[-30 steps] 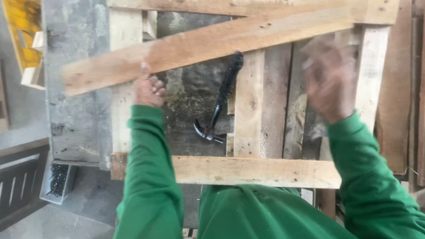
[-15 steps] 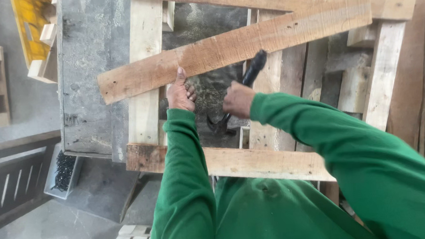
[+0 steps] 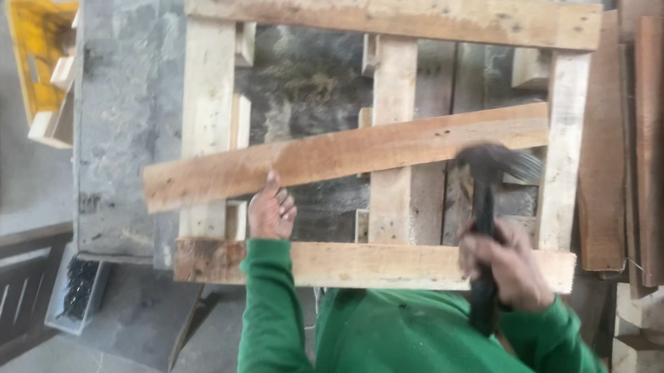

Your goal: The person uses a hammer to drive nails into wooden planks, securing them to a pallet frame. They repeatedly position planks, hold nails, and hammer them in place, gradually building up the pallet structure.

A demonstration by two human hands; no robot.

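A wooden pallet frame lies on a grey stone-topped bench. A loose slanted plank rests across its uprights. My left hand presses its fingertips against the plank's near edge, left of the middle. My right hand grips the black handle of a claw hammer. The hammer's head is blurred and sits by the plank's right end. Both sleeves are green.
Brown boards are stacked along the right. A yellow object with small wood blocks sits at the far left. A small grey tray of dark nails hangs off the bench's near left corner. Wood offcuts lie at the lower right.
My right hand has picked up the hammer from inside the pallet and moved to the right with it. The left hand stays on the slanted plank. The view has shifted.
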